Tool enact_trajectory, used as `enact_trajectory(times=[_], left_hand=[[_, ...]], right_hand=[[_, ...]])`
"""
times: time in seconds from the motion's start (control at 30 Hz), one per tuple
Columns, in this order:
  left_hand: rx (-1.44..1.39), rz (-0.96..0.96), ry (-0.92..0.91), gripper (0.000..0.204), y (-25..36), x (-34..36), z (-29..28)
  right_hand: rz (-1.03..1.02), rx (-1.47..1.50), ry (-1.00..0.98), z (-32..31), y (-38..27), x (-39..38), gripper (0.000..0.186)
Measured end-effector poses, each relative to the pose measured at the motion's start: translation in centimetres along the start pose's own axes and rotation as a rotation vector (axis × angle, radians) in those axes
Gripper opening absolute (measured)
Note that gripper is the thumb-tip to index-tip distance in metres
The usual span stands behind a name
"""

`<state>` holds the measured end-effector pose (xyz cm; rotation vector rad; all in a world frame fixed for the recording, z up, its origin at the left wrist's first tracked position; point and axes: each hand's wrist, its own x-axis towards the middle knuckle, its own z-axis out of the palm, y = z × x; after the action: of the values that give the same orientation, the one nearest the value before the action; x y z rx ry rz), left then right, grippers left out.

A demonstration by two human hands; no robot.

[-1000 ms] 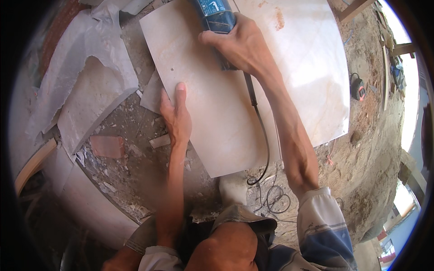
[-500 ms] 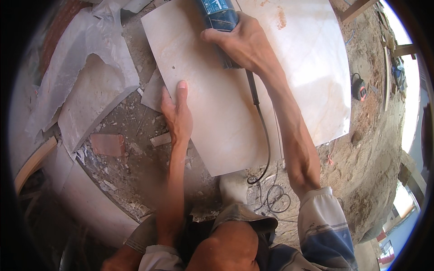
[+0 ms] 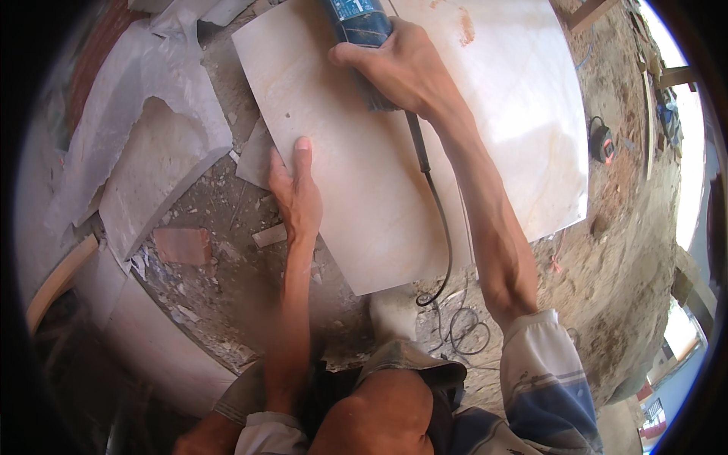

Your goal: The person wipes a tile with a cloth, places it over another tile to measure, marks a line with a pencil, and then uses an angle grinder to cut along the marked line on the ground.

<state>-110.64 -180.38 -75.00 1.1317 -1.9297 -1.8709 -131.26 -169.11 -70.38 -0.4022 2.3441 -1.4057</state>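
Note:
A large cream tile (image 3: 364, 205) lies in front of me. At its left edge my left hand (image 3: 297, 186) grips it, thumb on the face and fingers partly hidden beneath. My right hand (image 3: 402, 68) is wrapped round the body of a blue corded power tool (image 3: 360, 26), which looks like an angle grinder. The tool rests on or just above the far part of the tile; its front end lies outside the picture. From its rear a black cord (image 3: 442, 220) hangs over the near edge. A thin dark line crosses the tile surface beneath my right forearm; whether a cut or a joint, I cannot tell.
Torn plastic sheeting (image 3: 114, 129) covers slabs at the left. A reddish brick piece (image 3: 182, 246) and rubble lie on the dirt. Cord coils (image 3: 469, 334) sit near my foot. On the right are a tape measure (image 3: 601, 142) and wooden pieces (image 3: 591, 14).
My right hand and the power tool have shifted very slightly left and away from me. The left hand keeps its place on the tile edge.

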Motion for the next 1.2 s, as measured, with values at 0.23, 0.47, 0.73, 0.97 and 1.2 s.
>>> enact_trajectory(times=[0.23, 0.47, 0.73, 0.97, 1.2], left_hand=[[0.006, 0.024, 0.015, 0.062, -0.1, 0.0, 0.4], [0.007, 0.045, 0.029, 0.06, 0.0, -0.1, 0.4], [0.039, 0.05, 0.038, 0.06, 0.0, -0.1, 0.3], [0.031, 0.035, 0.044, 0.063, 0.0, 0.0, 0.2], [0.021, 0.024, 0.031, 0.064, 0.0, -0.1, 0.1]], right_hand=[[0.028, -0.041, -0.001, 0.0, 0.0, 1.1, 0.063], [0.099, -0.002, -0.092, -1.4, -2.5, 1.7, 0.066], [0.147, 0.048, -0.174, -2.5, -3.8, 0.8, 0.061], [0.141, 0.03, -0.163, -2.6, -3.7, 0.5, 0.059], [0.146, 0.044, -0.17, -2.8, -3.7, 0.1, 0.058]])
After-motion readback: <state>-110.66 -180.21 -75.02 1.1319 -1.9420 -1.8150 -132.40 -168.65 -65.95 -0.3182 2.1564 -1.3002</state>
